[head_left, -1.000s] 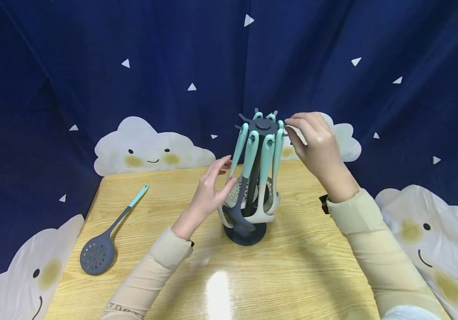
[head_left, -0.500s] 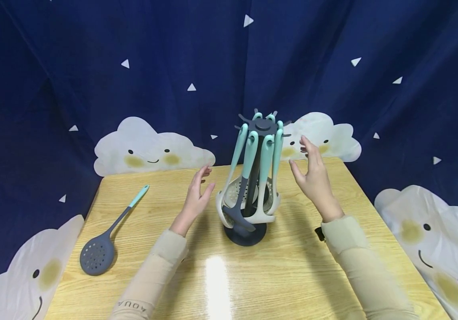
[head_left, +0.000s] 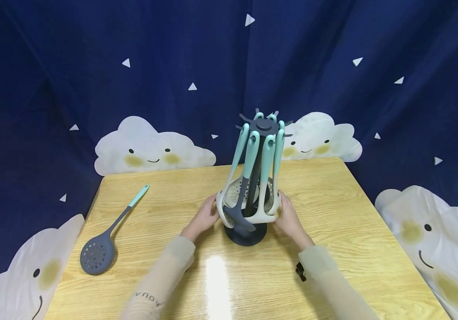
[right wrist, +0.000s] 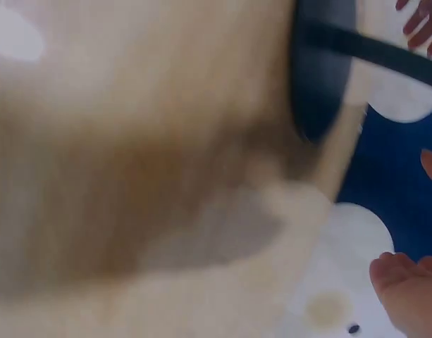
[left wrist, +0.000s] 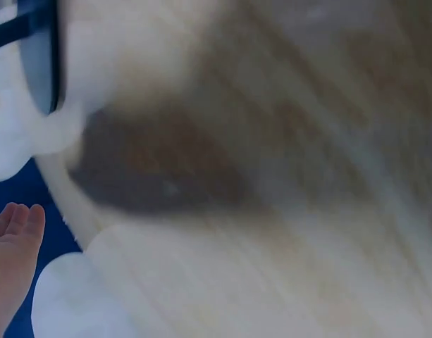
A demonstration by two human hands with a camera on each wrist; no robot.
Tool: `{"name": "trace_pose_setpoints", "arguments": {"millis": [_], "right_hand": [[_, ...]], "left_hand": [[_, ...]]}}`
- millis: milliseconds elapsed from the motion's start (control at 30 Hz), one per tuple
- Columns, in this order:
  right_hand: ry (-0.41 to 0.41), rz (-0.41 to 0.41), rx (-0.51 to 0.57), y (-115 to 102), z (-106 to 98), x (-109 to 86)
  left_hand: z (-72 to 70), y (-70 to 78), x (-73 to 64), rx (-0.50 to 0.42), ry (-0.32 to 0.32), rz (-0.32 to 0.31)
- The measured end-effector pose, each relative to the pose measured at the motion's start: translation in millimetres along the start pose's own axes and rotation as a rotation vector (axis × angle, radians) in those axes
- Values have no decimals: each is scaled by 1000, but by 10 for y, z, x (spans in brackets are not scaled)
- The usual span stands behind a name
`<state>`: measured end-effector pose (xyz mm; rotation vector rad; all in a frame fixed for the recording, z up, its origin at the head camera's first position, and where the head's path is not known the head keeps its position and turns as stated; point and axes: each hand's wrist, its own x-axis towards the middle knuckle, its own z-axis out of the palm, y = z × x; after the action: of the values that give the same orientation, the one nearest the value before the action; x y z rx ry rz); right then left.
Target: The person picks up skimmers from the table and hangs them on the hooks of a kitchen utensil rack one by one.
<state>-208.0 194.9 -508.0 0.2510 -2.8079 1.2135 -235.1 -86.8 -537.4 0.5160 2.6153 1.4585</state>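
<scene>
A dark utensil stand (head_left: 264, 127) rises from the wooden table. Kitchen utensils with mint handles, some white and some dark blue-grey, hang around it. My left hand (head_left: 206, 216) is low at its left side and my right hand (head_left: 290, 220) low at its right, just above the round base (head_left: 246, 238). Hanging utensils hide part of the fingers in the head view. Both wrist views are blurred. In the left one, my left hand (left wrist: 15, 250) has its fingers extended near the base; in the right one, my right hand (right wrist: 415, 289) looks relaxed beside it.
A dark skimmer (head_left: 98, 254) with a mint handle lies on the left of the table (head_left: 333, 275). Behind the far edge hangs a dark blue curtain (head_left: 165, 53) with white triangles and smiling cloud shapes (head_left: 149, 151).
My right hand has left the stand's top hook and come down to its lower right side. The left hand moved away leftward, then back in, lower down. The stand keeps its place.
</scene>
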Motion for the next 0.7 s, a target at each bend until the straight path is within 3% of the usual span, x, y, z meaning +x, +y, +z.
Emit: {"name": "trace_pose_setpoints", "arguments": {"millis": [300,533,700], "right_hand": [[-81,-41,139,15,443,-206],[-156,-5,11,7,670,-332],[-99,-17,-30,-12,762,-370]], "left_hand": [[219,-83,24,32,-100,36],[276,-71,13,39,-138,118],[315,-24,16,22,-163,108]]}}
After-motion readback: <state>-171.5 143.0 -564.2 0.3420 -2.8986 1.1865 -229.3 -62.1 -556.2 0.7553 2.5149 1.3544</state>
